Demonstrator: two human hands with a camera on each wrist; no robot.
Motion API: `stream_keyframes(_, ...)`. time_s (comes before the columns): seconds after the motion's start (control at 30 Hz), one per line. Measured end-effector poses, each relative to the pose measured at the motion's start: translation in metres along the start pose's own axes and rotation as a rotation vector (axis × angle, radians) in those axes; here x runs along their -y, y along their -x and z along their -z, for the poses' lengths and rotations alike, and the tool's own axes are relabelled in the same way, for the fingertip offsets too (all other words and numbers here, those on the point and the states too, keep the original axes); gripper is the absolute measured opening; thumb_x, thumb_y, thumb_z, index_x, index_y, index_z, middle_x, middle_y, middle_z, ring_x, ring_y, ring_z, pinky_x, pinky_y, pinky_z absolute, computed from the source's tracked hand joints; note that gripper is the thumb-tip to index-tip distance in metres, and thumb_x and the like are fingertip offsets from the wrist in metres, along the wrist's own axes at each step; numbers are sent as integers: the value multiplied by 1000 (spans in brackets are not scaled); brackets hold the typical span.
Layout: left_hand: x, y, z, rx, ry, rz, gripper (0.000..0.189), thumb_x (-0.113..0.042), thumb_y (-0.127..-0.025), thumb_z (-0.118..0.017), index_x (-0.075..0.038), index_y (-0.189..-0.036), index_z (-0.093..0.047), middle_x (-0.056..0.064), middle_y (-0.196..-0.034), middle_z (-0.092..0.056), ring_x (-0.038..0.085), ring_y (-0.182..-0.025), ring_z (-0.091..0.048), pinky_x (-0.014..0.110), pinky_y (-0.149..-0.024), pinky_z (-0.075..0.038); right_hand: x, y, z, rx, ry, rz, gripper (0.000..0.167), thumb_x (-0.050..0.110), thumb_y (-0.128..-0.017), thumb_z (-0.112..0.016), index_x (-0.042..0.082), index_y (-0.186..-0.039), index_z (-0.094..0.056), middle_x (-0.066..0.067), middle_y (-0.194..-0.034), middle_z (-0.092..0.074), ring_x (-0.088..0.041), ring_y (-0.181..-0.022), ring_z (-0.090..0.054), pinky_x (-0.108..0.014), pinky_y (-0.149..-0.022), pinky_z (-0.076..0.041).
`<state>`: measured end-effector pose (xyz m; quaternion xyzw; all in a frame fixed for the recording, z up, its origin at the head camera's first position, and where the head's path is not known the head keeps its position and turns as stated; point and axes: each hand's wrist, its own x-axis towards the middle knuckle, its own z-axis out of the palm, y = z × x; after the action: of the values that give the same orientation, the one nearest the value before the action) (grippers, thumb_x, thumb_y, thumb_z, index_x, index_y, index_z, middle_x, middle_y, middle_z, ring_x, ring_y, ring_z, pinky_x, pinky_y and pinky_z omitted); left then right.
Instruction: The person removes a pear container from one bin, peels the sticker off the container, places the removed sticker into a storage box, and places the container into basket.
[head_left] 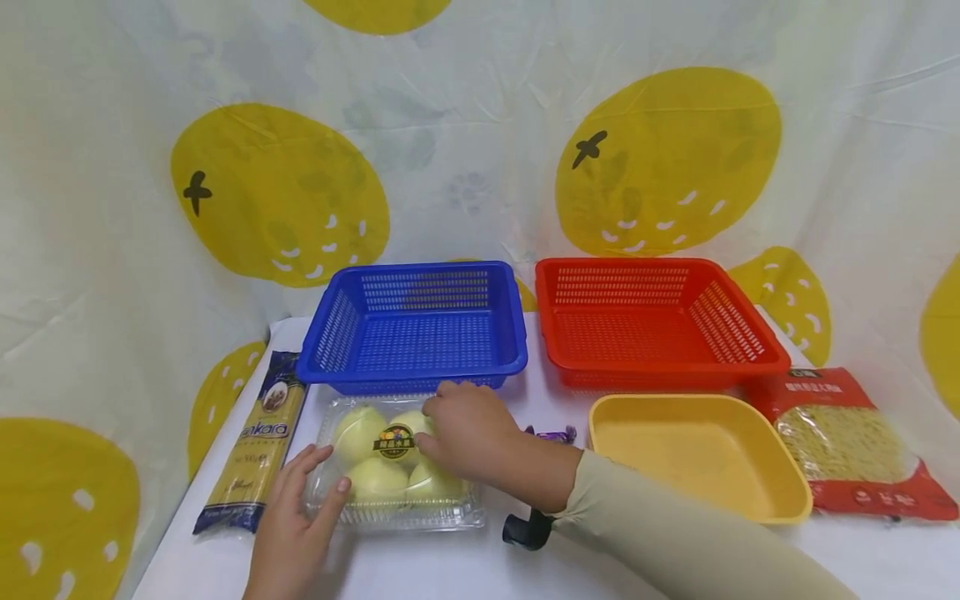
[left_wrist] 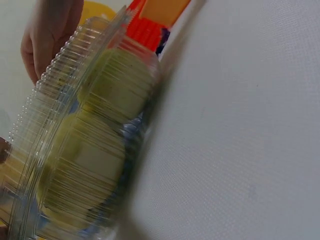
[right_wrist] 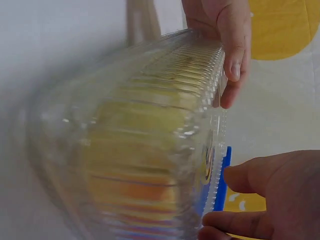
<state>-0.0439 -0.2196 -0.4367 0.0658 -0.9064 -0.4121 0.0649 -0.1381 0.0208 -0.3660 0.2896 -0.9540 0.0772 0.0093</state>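
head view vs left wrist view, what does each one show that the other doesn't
Only the head view plainly shows the gold pack, the red bag, the blue basket, the left hand and the label on the box.

Only the left wrist view shows the box close up, low and side on; blue patches through it are too unclear to name.

Both share the box, its fruit, the right hand, the red basket and the table.
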Motion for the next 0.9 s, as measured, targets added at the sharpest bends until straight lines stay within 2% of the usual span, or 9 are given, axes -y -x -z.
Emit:
stream_keyframes(0.13, 2, 0, -1, -36, 34, -4, 54, -35, -103, -74, -11, -150, -58, 21, -166, -39, 49, -153, -32, 75, -119, -24, 9, -10, 4, 95, 10, -17, 34, 46, -99, -70, 14, -106, -79, 1, -92, -65, -17, -81, -60, -34, -63, -52)
stream_keyframes(0.27, 4, 1, -3, -65, 66, -6, 53, -30, -101, -77, -11, -147, -60, 21, -165, -41, 49, -152, -34, 75, -117, -26, 18, -14, 7, 166, 11, -45, 33, 45, -98, -72, 14, -104, -79, 1, -93, -64, -16, -80, -61, -35, -60, -53)
stream_keyframes(0.43, 4, 2, -4, -68, 83, 4, 53, -31, -101, -78, -13, -147, -60, 19, -165, -41, 48, -152, -34, 75, -117, -27, 25, -17, 10, 189, 23, -54, 33, 47, -99, -73, 14, -99, -79, 1, -90, -68, -15, -82, -61, -35, -62, -54)
stream_keyframes(0.53, 3, 2, -4, -65, 84, 10, 53, -32, -101, -78, -13, -148, -60, 19, -165, -41, 48, -152, -34, 75, -117, -27, 28, -18, 12, 190, 14, -50, 32, 45, -99, -73, 14, -91, -76, 2, -84, -66, -14, -77, -59, -34, -59, -53)
stream_keyframes(0.73, 2, 2, -4, -76, 89, -11, 53, -30, -101, -78, -12, -147, -60, 20, -164, -42, 49, -151, -35, 75, -116, -28, 31, -22, 14, 206, -54, -60, 34, 36, -99, -72, 16, -72, -66, 3, -70, -61, -14, -64, -56, -32, -54, -49)
stream_keyframes(0.9, 0, 2, -4, -69, 90, -4, 53, -31, -101, -77, -11, -147, -60, 21, -164, -41, 49, -152, -34, 75, -117, -28, 35, -25, 14, 222, -106, -96, 35, 31, -97, -72, 17, -67, -62, 3, -67, -61, -15, -61, -56, -31, -53, -48)
